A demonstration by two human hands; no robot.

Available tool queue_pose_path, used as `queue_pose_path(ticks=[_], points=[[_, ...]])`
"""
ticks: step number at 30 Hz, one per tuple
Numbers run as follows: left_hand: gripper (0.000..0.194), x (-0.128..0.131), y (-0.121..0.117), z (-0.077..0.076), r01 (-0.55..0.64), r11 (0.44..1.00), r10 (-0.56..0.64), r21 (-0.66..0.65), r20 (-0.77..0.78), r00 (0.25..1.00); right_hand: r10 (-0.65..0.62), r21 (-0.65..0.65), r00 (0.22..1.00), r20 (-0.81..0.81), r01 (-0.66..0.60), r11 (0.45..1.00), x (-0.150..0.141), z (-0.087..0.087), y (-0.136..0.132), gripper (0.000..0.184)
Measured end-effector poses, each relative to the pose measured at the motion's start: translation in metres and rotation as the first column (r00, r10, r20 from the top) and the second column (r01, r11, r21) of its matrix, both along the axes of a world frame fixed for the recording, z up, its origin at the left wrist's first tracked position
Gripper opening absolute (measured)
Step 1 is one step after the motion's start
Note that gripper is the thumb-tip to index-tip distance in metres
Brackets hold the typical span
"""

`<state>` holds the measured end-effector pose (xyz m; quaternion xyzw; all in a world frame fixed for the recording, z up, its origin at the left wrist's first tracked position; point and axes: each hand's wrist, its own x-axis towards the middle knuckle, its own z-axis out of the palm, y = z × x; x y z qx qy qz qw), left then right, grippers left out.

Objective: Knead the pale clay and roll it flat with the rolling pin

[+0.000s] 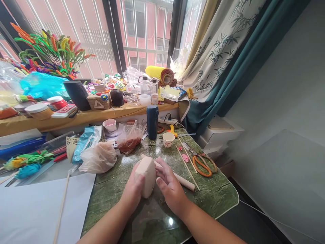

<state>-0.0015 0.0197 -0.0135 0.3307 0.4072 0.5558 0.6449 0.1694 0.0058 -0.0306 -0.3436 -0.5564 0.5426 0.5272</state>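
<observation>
A pale, cream block of clay (147, 173) stands on end on the green glass-topped table (218, 196). My left hand (134, 190) presses against its left side, thumb on its face. My right hand (170, 187) cups its right side with the fingers curved against it. Both hands grip the block between them. A pale wooden rolling pin (185, 182) lies on the table just behind my right hand, partly hidden by the block and the hand.
Orange-handled scissors (203, 165), thin wooden sticks (186, 164) and a pink scrap (185, 157) lie at the right. A paper cup (168, 139), a dark blue bottle (152, 121) and plastic bags (98, 157) stand behind. White paper (38, 210) covers the left. The sill holds craft clutter.
</observation>
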Motion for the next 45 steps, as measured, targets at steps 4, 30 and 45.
queue_pose_path(ticks=[4, 30, 45], points=[[0.078, -0.003, -0.002, 0.004, -0.012, 0.987, 0.045, 0.160, -0.202, 0.978, -0.043, -0.012, 0.999, 0.025, 0.043, 0.999, 0.009, 0.011, 0.004, 0.057], [0.083, 0.007, -0.009, 0.015, 0.064, 0.927, 0.041, 0.369, -0.271, 0.962, -0.266, -0.510, 0.678, -0.685, -0.186, 0.840, -0.032, 0.012, 0.011, 0.036], [0.033, 0.012, -0.003, 0.018, -0.099, 0.971, 0.164, 0.217, -0.307, 0.937, -0.275, -0.535, 0.680, -0.680, -0.202, 0.821, -0.036, 0.008, 0.008, 0.038]])
